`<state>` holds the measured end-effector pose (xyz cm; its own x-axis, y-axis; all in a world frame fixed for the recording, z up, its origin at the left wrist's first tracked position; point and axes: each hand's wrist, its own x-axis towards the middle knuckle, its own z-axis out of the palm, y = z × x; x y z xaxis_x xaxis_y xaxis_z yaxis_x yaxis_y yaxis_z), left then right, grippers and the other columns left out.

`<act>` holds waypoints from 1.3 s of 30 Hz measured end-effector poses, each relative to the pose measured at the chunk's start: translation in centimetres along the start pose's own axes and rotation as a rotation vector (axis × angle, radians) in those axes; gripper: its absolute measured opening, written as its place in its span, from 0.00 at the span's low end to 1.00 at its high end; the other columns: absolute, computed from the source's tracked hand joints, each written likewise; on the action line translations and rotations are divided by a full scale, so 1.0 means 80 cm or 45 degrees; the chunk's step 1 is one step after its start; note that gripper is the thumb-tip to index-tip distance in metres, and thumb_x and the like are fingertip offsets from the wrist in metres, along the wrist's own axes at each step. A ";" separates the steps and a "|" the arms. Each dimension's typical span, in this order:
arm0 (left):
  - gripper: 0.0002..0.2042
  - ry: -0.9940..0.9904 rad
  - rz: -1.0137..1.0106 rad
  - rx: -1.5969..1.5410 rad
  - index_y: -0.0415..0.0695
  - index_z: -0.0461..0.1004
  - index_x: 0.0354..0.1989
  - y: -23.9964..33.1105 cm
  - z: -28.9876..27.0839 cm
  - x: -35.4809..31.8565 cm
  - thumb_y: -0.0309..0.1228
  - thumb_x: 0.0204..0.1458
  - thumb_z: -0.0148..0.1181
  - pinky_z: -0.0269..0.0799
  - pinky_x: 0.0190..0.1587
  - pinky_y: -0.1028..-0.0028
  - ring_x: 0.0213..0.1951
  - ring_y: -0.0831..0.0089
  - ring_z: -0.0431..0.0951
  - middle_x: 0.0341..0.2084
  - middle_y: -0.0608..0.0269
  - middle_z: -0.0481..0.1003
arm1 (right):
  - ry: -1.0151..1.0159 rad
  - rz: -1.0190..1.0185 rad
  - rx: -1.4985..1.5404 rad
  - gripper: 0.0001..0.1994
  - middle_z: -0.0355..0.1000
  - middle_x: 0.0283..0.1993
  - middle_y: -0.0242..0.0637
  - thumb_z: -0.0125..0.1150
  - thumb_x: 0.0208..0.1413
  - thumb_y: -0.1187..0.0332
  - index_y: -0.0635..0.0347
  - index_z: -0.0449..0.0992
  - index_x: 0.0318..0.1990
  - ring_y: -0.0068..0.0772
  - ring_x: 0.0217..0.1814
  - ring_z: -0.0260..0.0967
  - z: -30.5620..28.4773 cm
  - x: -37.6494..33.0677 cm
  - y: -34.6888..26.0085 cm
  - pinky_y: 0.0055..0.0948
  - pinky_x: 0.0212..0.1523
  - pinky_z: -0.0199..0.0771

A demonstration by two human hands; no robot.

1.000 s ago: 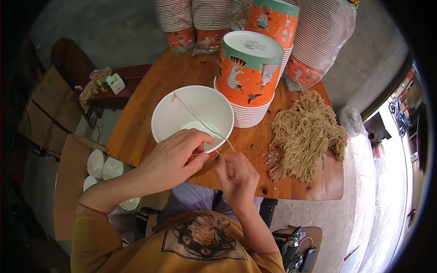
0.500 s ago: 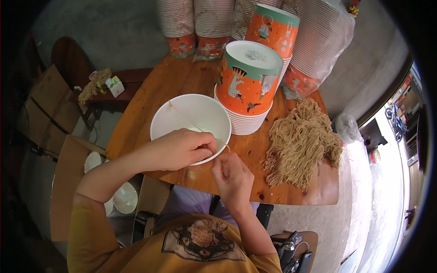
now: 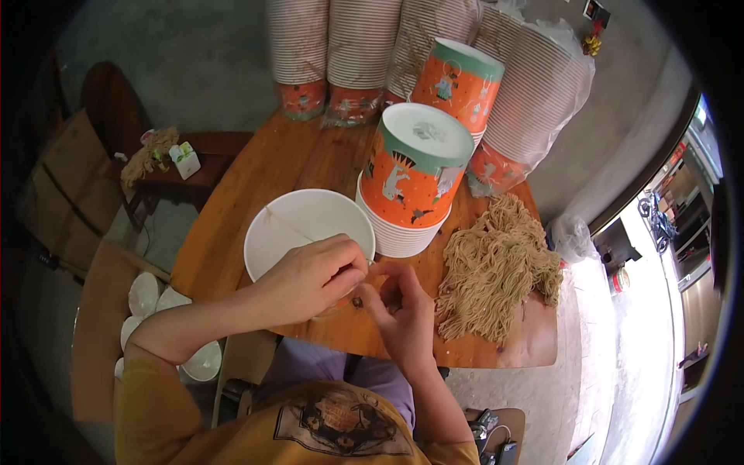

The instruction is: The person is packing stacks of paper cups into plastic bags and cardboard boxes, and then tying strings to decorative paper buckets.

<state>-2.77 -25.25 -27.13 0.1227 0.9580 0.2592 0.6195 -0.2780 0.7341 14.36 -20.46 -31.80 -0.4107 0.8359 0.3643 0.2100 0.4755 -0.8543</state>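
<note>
A white-lined paper bucket (image 3: 267, 244) stands mouth up near the table's front edge. A thin beige string (image 3: 288, 225) runs across its opening from the far left rim to my hands. My left hand (image 3: 318, 275) lies over the bucket's near right rim, fingers curled and pinched around the string. Just to the right, my right hand (image 3: 404, 314) is outside the rim, thumb and forefinger bent toward the left fingertips at the string's end. The fingertips partly hide the string there.
Behind the bucket stands an upside-down stack of orange and green buckets (image 3: 411, 174). Bagged bucket stacks (image 3: 535, 101) line the table's back. A heap of beige strings (image 3: 504, 271) lies at the right. A cardboard box (image 3: 97, 333) with white buckets sits on the lower left.
My view has shifted, so the table and bucket appear lower and slightly left. My right hand's thumb and forefinger have spread and moved closer to the left fingertips; the left still pinches the string.
</note>
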 end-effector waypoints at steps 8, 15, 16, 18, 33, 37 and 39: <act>0.05 -0.007 0.183 0.008 0.43 0.70 0.40 -0.008 -0.004 0.002 0.25 0.56 0.53 0.70 0.36 0.70 0.34 0.69 0.73 0.32 0.63 0.69 | -0.143 0.181 0.313 0.08 0.66 0.21 0.26 0.63 0.54 0.69 0.61 0.72 0.38 0.14 0.23 0.62 0.007 0.006 0.008 0.19 0.27 0.64; 0.17 -0.219 -0.235 -0.704 0.41 0.63 0.52 -0.028 -0.010 0.010 0.23 0.54 0.54 0.67 0.47 0.74 0.42 0.77 0.72 0.38 0.64 0.71 | -0.266 0.492 0.776 0.05 0.66 0.23 0.21 0.60 0.58 0.67 0.58 0.74 0.35 0.10 0.21 0.55 0.004 0.012 -0.005 0.13 0.22 0.53; 0.18 -0.314 -0.343 -0.806 0.40 0.62 0.53 -0.028 -0.012 0.013 0.22 0.54 0.55 0.66 0.49 0.74 0.43 0.76 0.72 0.39 0.63 0.71 | -0.291 0.576 0.815 0.06 0.64 0.21 0.21 0.59 0.58 0.66 0.57 0.74 0.34 0.10 0.20 0.54 0.002 0.013 -0.004 0.13 0.21 0.51; 0.19 -0.413 -0.450 -0.910 0.39 0.61 0.54 -0.029 -0.011 0.017 0.22 0.53 0.55 0.64 0.50 0.75 0.44 0.75 0.72 0.39 0.62 0.72 | -0.283 0.590 0.821 0.05 0.63 0.20 0.21 0.59 0.59 0.66 0.56 0.74 0.34 0.11 0.19 0.53 0.001 0.013 -0.004 0.14 0.20 0.51; 0.08 -0.329 -0.517 -0.748 0.38 0.69 0.41 -0.023 -0.011 0.016 0.26 0.53 0.55 0.67 0.44 0.78 0.38 0.78 0.72 0.35 0.64 0.72 | -0.571 -0.072 0.322 0.06 0.71 0.34 0.31 0.54 0.55 0.79 0.62 0.70 0.39 0.21 0.35 0.70 -0.045 0.037 -0.013 0.21 0.36 0.67; 0.06 -0.366 -0.551 -1.104 0.39 0.70 0.39 -0.030 -0.005 0.018 0.25 0.54 0.53 0.66 0.38 0.78 0.33 0.80 0.70 0.31 0.67 0.72 | -0.750 -0.100 0.150 0.08 0.71 0.35 0.32 0.53 0.53 0.81 0.62 0.71 0.40 0.21 0.35 0.69 -0.053 0.056 -0.034 0.21 0.36 0.67; 0.06 -0.385 -0.581 -1.292 0.40 0.70 0.39 -0.033 -0.004 0.020 0.25 0.54 0.54 0.65 0.36 0.78 0.32 0.80 0.69 0.30 0.67 0.71 | -0.829 -0.116 0.110 0.09 0.72 0.35 0.32 0.53 0.53 0.82 0.62 0.72 0.40 0.20 0.35 0.69 -0.053 0.063 -0.037 0.20 0.36 0.68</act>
<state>-4.45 -22.98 -28.47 0.3133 0.9237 -0.2204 -0.2382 0.3011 0.9234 15.43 -16.47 -25.84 -0.8816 0.4436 0.1612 0.0880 0.4900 -0.8673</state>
